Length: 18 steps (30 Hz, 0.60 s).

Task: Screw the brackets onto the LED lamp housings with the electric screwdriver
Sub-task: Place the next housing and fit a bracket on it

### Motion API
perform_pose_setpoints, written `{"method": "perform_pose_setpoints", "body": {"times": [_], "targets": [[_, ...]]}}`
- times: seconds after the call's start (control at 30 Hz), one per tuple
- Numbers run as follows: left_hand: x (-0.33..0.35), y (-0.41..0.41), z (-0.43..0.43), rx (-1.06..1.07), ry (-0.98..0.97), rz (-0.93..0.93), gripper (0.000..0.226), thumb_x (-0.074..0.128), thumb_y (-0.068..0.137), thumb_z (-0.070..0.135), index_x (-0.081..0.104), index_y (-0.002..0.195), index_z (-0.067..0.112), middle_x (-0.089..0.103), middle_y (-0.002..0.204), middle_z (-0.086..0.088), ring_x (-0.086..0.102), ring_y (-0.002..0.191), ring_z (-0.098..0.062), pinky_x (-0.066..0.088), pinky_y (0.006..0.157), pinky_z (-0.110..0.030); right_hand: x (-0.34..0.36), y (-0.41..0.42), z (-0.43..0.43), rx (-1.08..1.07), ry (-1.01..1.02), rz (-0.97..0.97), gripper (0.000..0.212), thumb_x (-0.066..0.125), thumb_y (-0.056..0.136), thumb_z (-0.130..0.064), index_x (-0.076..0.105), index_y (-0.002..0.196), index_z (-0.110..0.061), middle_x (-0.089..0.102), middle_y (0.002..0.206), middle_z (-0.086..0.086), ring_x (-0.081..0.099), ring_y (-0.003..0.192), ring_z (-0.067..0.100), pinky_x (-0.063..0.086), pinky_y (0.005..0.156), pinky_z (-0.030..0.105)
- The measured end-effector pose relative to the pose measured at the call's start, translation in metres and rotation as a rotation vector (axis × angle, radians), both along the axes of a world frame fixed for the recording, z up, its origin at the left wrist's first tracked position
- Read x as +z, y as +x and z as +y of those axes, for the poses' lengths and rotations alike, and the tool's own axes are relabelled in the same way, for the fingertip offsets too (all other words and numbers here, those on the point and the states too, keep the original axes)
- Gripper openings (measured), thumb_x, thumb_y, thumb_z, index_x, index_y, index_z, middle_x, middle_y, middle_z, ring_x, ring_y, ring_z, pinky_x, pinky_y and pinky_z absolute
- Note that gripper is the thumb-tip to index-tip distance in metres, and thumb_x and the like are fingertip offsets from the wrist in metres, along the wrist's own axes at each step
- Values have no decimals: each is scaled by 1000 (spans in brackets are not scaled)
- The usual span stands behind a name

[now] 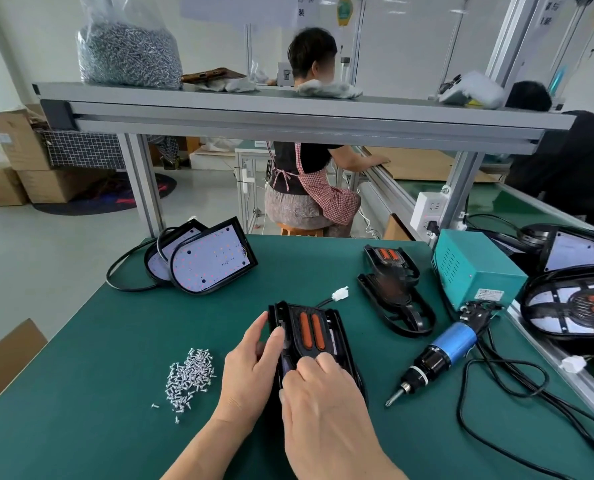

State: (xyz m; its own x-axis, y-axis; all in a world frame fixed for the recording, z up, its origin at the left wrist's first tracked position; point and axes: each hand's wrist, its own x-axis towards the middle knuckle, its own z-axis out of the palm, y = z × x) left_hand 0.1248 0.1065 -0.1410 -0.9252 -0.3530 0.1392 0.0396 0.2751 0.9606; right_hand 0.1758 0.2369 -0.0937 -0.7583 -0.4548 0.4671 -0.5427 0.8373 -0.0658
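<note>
Left hand point(250, 365) grips the left rim of the lamp housing point(319, 332), thumb and forefinger curled over the edge. Right hand point(326, 410) lies on the housing's near end, bent fingertips bearing down. Cannot tell whether they pinch anything small beneath. Landmark for all positions is this housing, which lies flat, back side up, on the green bench mat point(115, 341). Teal power box point(475, 268) stands well to its right and further back. Two LED panels point(212, 259) lean together beyond it to the left. A stack of similar housings point(392, 289) lies just beyond it to the right.

Handling, judged: rigid moulded shell, probably light and inclined to skate on the mat under driver pressure. Best pinned by the long rims, as the left hand does, keeping off the centre and the trailing lead.

Appearance: black, elongated, ribbed, with two orange oblong strips side by side on the upper face. The bracket is black on black and I cannot separate it from the shell.

Electric screwdriver point(441, 355), blue body, lies unheld near the housing's right side, bit toward the operator. A heap of loose screws point(191, 375) sits near its left side. A white connector point(340, 293) lies on its lead just beyond the far end.
</note>
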Motion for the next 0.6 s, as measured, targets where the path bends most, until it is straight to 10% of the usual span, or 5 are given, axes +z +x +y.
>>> {"method": "perform_pose_setpoints", "body": {"times": [0.27,0.43,0.5,0.6], "targets": [[-2,1,-2,-11,-72,-25,35,62,97,32,62,131,28,49,52,5,44,51,-7,43,60,-26,1,-9,10,153,74,-93,27,62,92,-36,61,68,-24,54,69,-9,49,69,12,45,52,27],[-1,1,-2,0,-87,-4,37,65,89,34,63,125,28,39,50,7,38,51,-11,39,58,-33,14,-32,31,97,-443,-232,32,46,102,-36,54,75,-21,53,84,-13,46,88,10,43,80,29],[-2,0,-1,-2,-87,3,31,67,93,23,65,124,27,35,51,8,34,52,-12,36,58,-33,15,-57,47,-38,-567,-189,11,54,101,-22,64,96,-22,62,105,-10,53,105,14,42,93,29],[-5,1,-1,-18,-93,3,30,66,93,18,66,121,27,33,50,9,33,52,-12,34,57,-31,8,-88,58,-225,-498,-429,40,54,103,-18,47,141,-18,46,145,-1,41,136,20,31,111,30]]}}
